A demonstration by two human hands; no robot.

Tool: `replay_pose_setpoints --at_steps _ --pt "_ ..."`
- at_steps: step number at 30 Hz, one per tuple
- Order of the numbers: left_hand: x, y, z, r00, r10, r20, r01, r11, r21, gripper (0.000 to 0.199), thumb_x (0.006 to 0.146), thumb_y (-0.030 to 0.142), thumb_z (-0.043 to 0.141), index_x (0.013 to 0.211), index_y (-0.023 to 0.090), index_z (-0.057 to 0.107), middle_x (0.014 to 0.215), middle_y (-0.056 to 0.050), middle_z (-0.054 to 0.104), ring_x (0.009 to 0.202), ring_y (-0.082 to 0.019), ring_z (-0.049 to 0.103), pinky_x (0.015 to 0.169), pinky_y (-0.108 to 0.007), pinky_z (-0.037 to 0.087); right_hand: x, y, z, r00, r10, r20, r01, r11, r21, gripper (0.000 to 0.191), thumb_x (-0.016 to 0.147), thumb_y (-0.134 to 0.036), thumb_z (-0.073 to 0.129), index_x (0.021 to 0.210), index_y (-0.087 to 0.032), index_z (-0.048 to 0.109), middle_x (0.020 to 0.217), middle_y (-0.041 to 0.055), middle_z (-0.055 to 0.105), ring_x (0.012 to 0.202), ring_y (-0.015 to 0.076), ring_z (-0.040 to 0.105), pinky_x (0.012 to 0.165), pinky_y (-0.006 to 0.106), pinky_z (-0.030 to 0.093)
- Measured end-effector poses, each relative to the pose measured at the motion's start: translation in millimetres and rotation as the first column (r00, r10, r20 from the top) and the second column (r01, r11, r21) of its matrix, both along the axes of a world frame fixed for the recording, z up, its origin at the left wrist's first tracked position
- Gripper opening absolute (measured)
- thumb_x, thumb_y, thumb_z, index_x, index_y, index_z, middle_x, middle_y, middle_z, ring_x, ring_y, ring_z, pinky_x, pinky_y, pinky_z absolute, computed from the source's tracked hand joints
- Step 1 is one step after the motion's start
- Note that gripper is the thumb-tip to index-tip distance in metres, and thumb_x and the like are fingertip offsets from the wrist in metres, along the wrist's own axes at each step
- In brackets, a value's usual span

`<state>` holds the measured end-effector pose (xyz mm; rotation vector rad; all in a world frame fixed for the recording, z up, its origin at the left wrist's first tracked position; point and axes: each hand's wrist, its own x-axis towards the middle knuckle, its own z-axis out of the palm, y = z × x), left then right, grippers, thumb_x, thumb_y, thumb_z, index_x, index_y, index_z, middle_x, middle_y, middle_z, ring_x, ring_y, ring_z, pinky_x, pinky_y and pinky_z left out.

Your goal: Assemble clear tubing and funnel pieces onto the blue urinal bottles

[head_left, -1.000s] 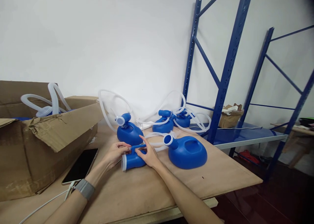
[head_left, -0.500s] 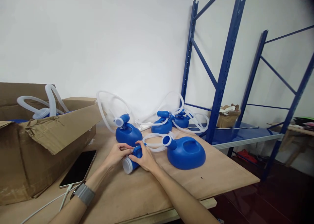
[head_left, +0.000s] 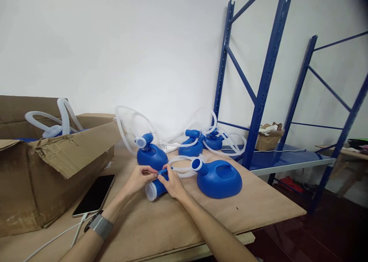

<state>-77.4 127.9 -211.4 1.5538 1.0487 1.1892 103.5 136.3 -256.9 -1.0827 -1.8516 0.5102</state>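
On the tabletop lies a blue plastic cylindrical nozzle with a white cap facing me and a slim blue clip along its top. My right hand is closed around it, thumb and forefinger pressing at the clip. My left hand is in a pinch at the clip's near end; what its fingertips hold is too small to make out. Right of my hands stands a blue urinal bottle with an open white-rimmed neck. Just behind them is another blue bottle with a capped nozzle on top.
Further back are two more blue bottles with coiled white hoses. On the left, an open cardboard box holds hoses and blue parts, with a plugged-in phone beside it. Blue metal shelving rises behind the table's right side.
The capped nozzle has turned slightly in my hands. My left fingertips have moved a little right, closer to my right thumb. The whole view has shifted slightly.
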Motion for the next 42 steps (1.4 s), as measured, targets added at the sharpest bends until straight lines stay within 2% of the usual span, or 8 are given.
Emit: replay_pose_setpoints --at_steps 11,22,26,29,34,36,40,42 --pt "2.7 -3.9 -3.1 1.000 0.008 -0.019 -0.007 1.000 0.029 0.028 0.059 0.038 0.086 0.072 0.016 0.077 0.077 -0.008 0.080 0.073 -0.023 0.074 0.073 -0.032 0.058 3.8 5.1 -8.2 0.993 -0.068 0.094 0.063 0.996 0.055 0.016 0.092 -0.036 0.053 0.104 -0.026 0.053 0.090 0.0012 0.068 0.085 0.0230 0.064 0.076 0.032 0.045" --pt "7.2 -3.6 -11.1 0.999 0.039 -0.013 -0.037 0.996 0.075 0.028 0.062 0.039 0.082 0.077 0.015 0.078 0.080 -0.010 0.081 0.076 -0.025 0.075 0.074 -0.032 0.058 5.3 5.1 -6.5 0.989 -0.114 0.095 0.107 0.991 0.084 0.019 0.086 -0.040 0.053 0.097 -0.025 0.055 0.083 0.0010 0.065 0.079 0.0234 0.062 0.073 0.031 0.042" --pt "6.1 -2.8 -12.3 0.995 0.063 -0.076 -0.051 0.986 0.159 0.024 0.066 0.038 0.078 0.076 0.016 0.079 0.081 -0.009 0.081 0.076 -0.025 0.075 0.072 -0.031 0.058 6.2 3.4 -5.0 0.988 -0.134 0.072 0.127 0.987 0.102 0.018 0.085 -0.040 0.053 0.091 -0.024 0.055 0.081 0.0010 0.065 0.078 0.0229 0.061 0.076 0.031 0.042" --pt "6.4 -0.4 -15.2 0.993 0.080 -0.089 -0.064 0.985 0.162 0.024 0.066 0.039 0.078 0.076 0.017 0.078 0.080 -0.009 0.081 0.076 -0.026 0.075 0.071 -0.031 0.059 6.5 0.1 -4.7 0.985 -0.160 0.070 0.153 0.983 0.106 0.019 0.084 -0.041 0.053 0.091 -0.024 0.056 0.082 0.0020 0.066 0.080 0.0236 0.062 0.077 0.032 0.043" --pt "7.9 10.9 -24.0 0.996 0.085 0.003 -0.085 0.994 0.076 0.034 0.056 0.043 0.086 0.074 0.016 0.076 0.079 -0.010 0.080 0.078 -0.028 0.075 0.074 -0.034 0.060 -13.7 -9.8 -10.2 0.987 -0.035 0.154 0.009 0.986 0.168 0.023 0.081 -0.043 0.057 0.094 -0.024 0.058 0.081 0.0023 0.068 0.075 0.0222 0.063 0.073 0.030 0.045" --pt "4.4 14.5 -22.6 0.996 0.075 0.045 -0.077 0.996 0.047 0.042 0.053 0.047 0.088 0.075 0.014 0.075 0.078 -0.012 0.079 0.078 -0.028 0.075 0.075 -0.036 0.061 -22.4 -11.4 -12.1 0.987 -0.029 0.161 0.002 0.985 0.171 0.025 0.083 -0.045 0.057 0.097 -0.024 0.059 0.081 0.0020 0.068 0.074 0.0224 0.064 0.071 0.030 0.046" --pt "-10.9 10.9 -7.1 0.983 0.119 0.143 -0.120 0.993 0.002 0.057 0.073 0.065 0.072 0.099 0.014 0.072 0.094 -0.015 0.079 0.090 -0.027 0.076 0.083 -0.037 0.060 -16.2 -5.5 -7.9 0.989 -0.125 0.079 0.117 0.989 0.092 0.024 0.088 -0.048 0.053 0.093 -0.025 0.058 0.078 0.0017 0.067 0.077 0.0243 0.066 0.073 0.032 0.047" --pt "-16.0 4.1 0.6 0.989 0.079 0.123 -0.081 0.997 0.006 0.060 0.079 0.067 0.068 0.110 0.015 0.070 0.103 -0.016 0.077 0.099 -0.029 0.074 0.087 -0.039 0.059 -5.1 -0.4 -3.2 0.976 -0.217 -0.009 0.217 0.975 0.035 0.026 0.091 -0.051 0.050 0.093 -0.025 0.057 0.082 0.0027 0.068 0.082 0.0255 0.067 0.078 0.034 0.048"
